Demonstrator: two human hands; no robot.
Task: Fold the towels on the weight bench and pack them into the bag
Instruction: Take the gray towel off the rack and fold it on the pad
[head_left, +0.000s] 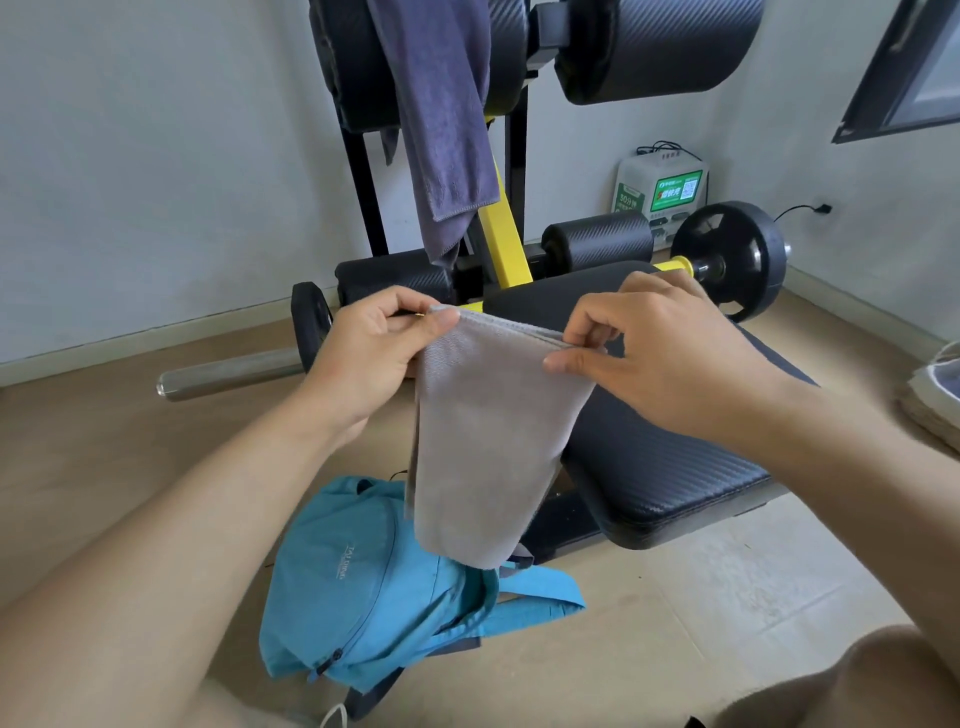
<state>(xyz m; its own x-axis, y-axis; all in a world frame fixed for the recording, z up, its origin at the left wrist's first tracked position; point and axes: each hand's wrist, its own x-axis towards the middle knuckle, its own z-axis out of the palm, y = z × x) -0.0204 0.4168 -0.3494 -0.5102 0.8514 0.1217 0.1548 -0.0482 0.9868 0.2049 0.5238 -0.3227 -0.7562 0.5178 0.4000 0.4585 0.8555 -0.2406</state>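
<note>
A light grey towel hangs doubled over in the air in front of the black weight bench. My left hand pinches its top left corner. My right hand pinches the top right corner. The towel's lower end dangles over a blue bag that lies on the floor with its zip shut as far as I can see. A dark purple-grey towel is draped over the bench's upper roller pad, hanging down along the yellow frame.
A barbell with black weight plates lies across the floor behind the bench. A white charging station stands against the back wall. A rug edge shows at the right. My knee is at the lower right.
</note>
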